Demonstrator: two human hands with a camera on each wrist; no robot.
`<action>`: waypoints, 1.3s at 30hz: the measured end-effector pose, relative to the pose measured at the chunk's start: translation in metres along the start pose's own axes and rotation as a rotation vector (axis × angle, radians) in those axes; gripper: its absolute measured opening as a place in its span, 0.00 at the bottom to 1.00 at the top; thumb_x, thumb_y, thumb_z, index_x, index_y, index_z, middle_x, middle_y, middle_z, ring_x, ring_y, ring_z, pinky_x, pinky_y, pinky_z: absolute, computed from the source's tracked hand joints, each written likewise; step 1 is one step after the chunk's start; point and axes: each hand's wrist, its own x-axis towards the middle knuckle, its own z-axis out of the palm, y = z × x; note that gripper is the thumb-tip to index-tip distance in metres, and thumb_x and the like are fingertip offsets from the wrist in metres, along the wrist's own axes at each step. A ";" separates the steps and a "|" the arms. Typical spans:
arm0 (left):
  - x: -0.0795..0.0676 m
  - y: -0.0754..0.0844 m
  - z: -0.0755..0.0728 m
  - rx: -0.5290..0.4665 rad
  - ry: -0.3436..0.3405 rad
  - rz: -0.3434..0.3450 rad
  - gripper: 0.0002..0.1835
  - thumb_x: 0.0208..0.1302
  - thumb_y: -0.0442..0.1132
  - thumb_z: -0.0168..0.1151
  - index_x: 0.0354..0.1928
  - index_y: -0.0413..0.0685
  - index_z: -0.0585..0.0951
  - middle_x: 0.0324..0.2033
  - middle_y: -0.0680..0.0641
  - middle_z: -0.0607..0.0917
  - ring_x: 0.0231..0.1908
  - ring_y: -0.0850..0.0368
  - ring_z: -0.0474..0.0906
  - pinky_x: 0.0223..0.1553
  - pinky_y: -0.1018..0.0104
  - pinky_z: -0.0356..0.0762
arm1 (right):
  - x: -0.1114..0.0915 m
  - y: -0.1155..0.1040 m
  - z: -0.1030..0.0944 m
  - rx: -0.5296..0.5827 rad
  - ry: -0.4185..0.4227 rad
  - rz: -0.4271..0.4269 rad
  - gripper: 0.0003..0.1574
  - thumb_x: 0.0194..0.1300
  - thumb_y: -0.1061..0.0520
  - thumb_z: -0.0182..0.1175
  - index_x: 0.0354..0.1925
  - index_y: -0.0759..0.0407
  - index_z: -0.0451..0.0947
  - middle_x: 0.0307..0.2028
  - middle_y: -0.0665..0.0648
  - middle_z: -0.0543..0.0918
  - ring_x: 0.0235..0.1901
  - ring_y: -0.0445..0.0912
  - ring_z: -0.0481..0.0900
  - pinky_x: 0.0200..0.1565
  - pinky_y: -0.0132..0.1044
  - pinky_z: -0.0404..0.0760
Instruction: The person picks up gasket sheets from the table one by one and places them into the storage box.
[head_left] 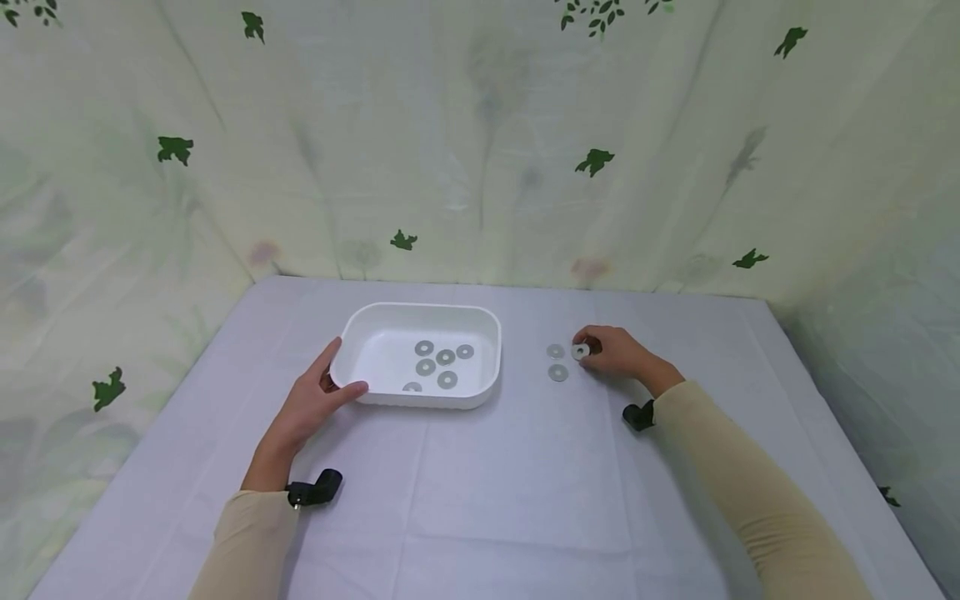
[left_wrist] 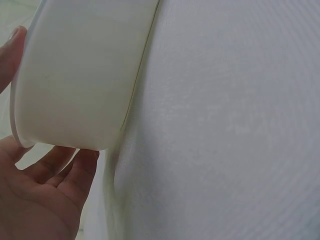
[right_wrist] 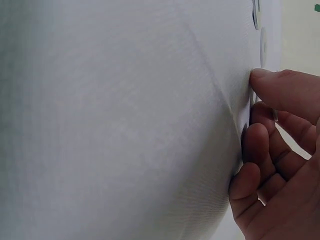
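Note:
A white plastic tray [head_left: 416,401] with rounded corners stands on the table, several flat grey washers [head_left: 446,357] lying inside it. My left hand [head_left: 307,408] grips the tray's left end, thumb at the near rim and fingers along the outer side. The left wrist view shows its fingers [left_wrist: 82,175] against the tray wall [left_wrist: 85,75]. To the right of the tray, my right hand [head_left: 617,354] pinches a washer [head_left: 581,352] at the tabletop. Two more washers [head_left: 557,373] lie just left of its fingertips. In the right wrist view the fingers [right_wrist: 257,142] hide most of the pinched washer.
A white cloth [head_left: 495,500] covers the table. Behind it and at both sides hangs a pale curtain [head_left: 465,150] with green leaf shapes. Each wrist wears a small black camera, the left one [head_left: 318,488] close above the cloth.

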 end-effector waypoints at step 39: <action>0.002 -0.001 0.000 -0.021 -0.003 -0.002 0.55 0.64 0.53 0.67 0.80 0.59 0.39 0.78 0.40 0.53 0.66 0.46 0.65 0.43 0.89 0.64 | 0.038 -0.112 -0.024 0.204 0.004 -0.225 0.24 0.64 0.55 0.66 0.58 0.55 0.78 0.52 0.62 0.81 0.45 0.50 0.77 0.46 0.40 0.78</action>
